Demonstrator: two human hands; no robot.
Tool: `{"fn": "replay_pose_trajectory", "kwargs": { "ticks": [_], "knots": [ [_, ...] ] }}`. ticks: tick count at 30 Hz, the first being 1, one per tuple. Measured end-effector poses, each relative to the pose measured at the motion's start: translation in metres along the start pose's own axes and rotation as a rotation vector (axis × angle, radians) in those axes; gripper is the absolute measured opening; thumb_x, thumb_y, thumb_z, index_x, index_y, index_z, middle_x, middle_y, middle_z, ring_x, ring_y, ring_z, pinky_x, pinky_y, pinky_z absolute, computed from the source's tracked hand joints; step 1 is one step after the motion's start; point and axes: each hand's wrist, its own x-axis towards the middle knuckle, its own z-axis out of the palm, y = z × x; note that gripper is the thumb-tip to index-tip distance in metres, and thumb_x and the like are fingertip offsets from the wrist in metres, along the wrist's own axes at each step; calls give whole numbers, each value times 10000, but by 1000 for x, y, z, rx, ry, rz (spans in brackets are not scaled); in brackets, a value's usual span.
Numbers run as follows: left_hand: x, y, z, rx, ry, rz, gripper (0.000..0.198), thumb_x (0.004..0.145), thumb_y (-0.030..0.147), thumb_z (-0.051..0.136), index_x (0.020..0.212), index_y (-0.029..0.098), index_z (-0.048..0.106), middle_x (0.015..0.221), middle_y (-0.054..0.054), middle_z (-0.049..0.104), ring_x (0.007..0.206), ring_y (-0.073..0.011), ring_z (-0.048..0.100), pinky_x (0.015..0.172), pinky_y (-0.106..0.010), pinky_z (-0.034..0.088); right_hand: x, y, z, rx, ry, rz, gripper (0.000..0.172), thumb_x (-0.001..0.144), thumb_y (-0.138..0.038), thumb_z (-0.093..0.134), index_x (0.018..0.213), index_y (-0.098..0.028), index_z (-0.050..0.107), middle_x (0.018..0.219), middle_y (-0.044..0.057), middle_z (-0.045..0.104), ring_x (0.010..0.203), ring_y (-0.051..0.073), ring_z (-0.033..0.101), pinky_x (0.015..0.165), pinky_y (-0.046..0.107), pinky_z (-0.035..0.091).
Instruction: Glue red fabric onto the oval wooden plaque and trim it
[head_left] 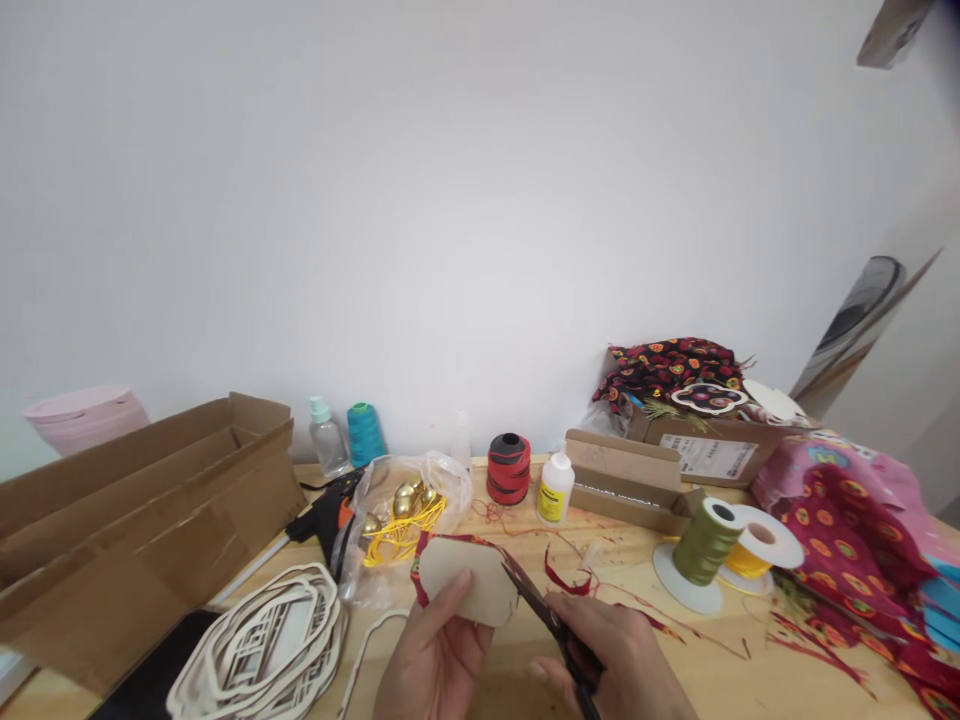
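Note:
My left hand (433,655) pinches a pale cardboard cutout (471,585) that has red patterned fabric showing behind its upper edge. My right hand (611,655) grips dark scissors (540,605) whose tips touch the right edge of the cutout. Thin red fabric trimmings (564,581) lie on the wooden table (750,670) just beyond the scissors. Both hands sit low at the near edge of the view.
A long open cardboard box (142,520) is at left, with white wooden frames (262,645) in front. A glue gun (326,512), a bag of gold bells (401,505), thread spools (508,467), a glue bottle (555,489), ribbon spools (709,545) and patterned fabric (847,530) crowd the table.

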Motion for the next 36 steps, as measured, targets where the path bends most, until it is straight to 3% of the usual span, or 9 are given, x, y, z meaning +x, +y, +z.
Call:
{"fn": "replay_pose_trajectory", "kwargs": {
  "ticks": [24,33,36],
  "knots": [
    [1,-5,0,26,-27,-10,526,779,-103,380,1200,200,466,755,-69,729,729,-200,688,587,-237,572,-3,0,2,-43,27,-5,303,824,-412,462,725,-146,568,495,-2,531,402,116,466,397,196,327],
    [-2,-1,-3,25,-52,-17,527,765,-103,417,1179,215,493,769,-60,730,736,-201,687,575,-235,573,-3,-2,-4,-66,37,8,372,825,-475,443,674,-158,564,474,-7,511,393,111,440,394,196,309],
    [-1,0,-3,28,-78,-7,528,759,-98,432,1172,224,498,779,-58,727,744,-203,686,587,-239,573,-1,-2,-6,33,28,53,499,783,-611,396,647,-161,562,471,-22,453,402,107,391,385,202,278]
  ]
}}
